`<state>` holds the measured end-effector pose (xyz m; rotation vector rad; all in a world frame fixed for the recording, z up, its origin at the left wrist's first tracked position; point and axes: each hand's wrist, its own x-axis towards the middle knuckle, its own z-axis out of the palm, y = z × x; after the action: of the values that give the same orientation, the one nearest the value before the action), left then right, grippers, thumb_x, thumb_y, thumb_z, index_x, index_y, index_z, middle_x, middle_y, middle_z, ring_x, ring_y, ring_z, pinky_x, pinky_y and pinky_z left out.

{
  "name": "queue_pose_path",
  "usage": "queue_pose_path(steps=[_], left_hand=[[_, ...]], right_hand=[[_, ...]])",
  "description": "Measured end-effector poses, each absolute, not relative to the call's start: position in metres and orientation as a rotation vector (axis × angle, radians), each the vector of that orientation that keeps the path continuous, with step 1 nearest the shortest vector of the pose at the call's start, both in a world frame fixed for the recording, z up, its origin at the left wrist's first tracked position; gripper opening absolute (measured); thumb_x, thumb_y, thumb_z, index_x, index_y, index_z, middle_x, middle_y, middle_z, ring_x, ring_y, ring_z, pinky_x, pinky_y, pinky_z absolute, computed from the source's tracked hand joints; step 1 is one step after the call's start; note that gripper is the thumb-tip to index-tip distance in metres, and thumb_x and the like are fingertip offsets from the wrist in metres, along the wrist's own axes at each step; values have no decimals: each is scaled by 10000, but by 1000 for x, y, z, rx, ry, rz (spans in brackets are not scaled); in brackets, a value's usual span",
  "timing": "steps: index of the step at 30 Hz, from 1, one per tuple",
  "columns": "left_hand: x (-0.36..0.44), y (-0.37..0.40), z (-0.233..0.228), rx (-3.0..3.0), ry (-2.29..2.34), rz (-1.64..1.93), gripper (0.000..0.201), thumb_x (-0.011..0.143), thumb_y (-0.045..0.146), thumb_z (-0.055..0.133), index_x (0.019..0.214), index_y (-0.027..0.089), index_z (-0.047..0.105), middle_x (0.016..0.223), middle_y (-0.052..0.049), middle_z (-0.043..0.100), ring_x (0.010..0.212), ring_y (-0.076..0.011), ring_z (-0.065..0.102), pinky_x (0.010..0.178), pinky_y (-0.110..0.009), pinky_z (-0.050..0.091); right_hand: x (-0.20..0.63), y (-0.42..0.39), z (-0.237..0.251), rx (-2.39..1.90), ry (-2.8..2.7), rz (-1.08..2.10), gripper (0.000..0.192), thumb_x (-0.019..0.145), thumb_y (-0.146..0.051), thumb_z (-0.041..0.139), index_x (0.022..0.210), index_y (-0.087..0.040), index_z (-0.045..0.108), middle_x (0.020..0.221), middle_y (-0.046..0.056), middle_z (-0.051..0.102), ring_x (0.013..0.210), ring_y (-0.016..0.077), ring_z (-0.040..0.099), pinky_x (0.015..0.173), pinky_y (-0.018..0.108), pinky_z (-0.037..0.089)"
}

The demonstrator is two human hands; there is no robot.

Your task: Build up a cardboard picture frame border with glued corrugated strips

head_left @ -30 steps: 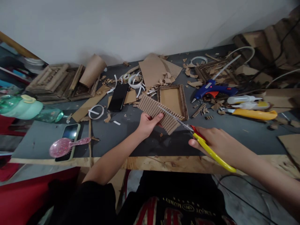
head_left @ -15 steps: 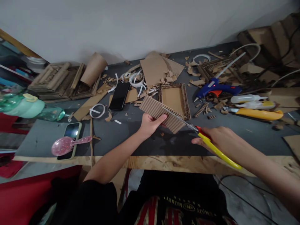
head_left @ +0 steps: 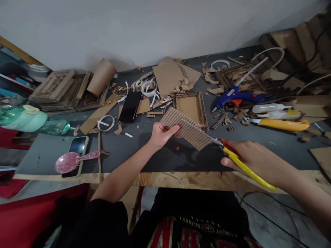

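Note:
My left hand [head_left: 163,133] pinches the left part of a corrugated cardboard piece [head_left: 192,136], thumb on top and fingers beneath. The piece is held tilted above the grey tabletop. In my right hand [head_left: 248,156] are scissors [head_left: 239,163] with yellow and red handles. Their blades lie along the upper right edge of the cardboard, with one blade showing over the ridges; whether they are fully closed is hard to see. Just behind the cardboard lies a rectangular cardboard frame [head_left: 205,113] with corrugated walls, partly covered by it.
A blue glue gun [head_left: 236,97] with its light on, glue bottles [head_left: 270,107] and a yellow-handled cutter [head_left: 284,124] lie to the right. Leftward are a black phone [head_left: 130,106], a tape ring [head_left: 106,123], a pink hairbrush [head_left: 68,162] and a green bottle [head_left: 55,126]. Cardboard scraps are scattered behind.
The cardboard piece has shifted slightly right and turned a little. My right hand has moved right with the scissors, and my left hand has shifted slightly left along the piece.

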<state>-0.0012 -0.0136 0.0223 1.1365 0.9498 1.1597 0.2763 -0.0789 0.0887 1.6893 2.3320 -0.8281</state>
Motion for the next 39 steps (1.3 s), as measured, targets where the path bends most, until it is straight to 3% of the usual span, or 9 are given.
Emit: queue_pose_path(steps=[12,16,22,25,29,33,39], left_hand=[[-1,-14,21,1093,966,1149,524,605,614,893,699,136,700,596,-23,687,480,-150,659,462,-277,619],[-2,-12,22,1072,962,1170,527,593,622,895,676,145,687,555,-4,671,444,-133,641,440,-243,594],[0,-12,25,1004,995,1172,571,548,638,902,687,140,661,526,20,646,412,-111,610,411,-209,555],[2,-16,26,923,995,1132,593,516,644,906,659,151,607,478,36,602,370,-113,590,357,-191,508],[6,-23,26,885,1008,1065,592,535,648,886,670,166,572,462,39,582,376,-126,608,342,-178,487],[8,-25,27,903,999,1031,590,537,639,885,689,158,579,469,31,593,388,-129,616,372,-189,515],[8,-23,27,919,1004,998,610,547,659,875,706,143,591,506,-10,626,436,-158,650,430,-234,568]], right_hand=[[263,-84,85,1736,2289,-828,550,966,-717,322,859,-221,536,770,126,725,777,335,731,601,322,347],[257,-91,77,1783,2388,-764,571,954,-733,350,921,-202,560,677,102,693,682,309,716,555,308,304],[255,-95,82,1782,2418,-834,705,914,-824,195,832,-219,548,693,95,670,632,247,662,553,306,325],[258,-92,96,1634,2455,-1083,769,914,-813,67,841,-220,550,776,100,669,684,217,629,623,325,410],[258,-90,109,1410,2404,-1363,775,896,-833,55,767,-226,518,758,81,648,643,181,560,623,332,438],[257,-90,108,1586,2403,-1185,832,843,-870,-30,677,-246,494,621,69,604,555,182,532,567,335,404],[264,-90,98,1635,2471,-1107,743,930,-801,104,687,-238,524,607,62,608,545,182,550,551,326,379]])
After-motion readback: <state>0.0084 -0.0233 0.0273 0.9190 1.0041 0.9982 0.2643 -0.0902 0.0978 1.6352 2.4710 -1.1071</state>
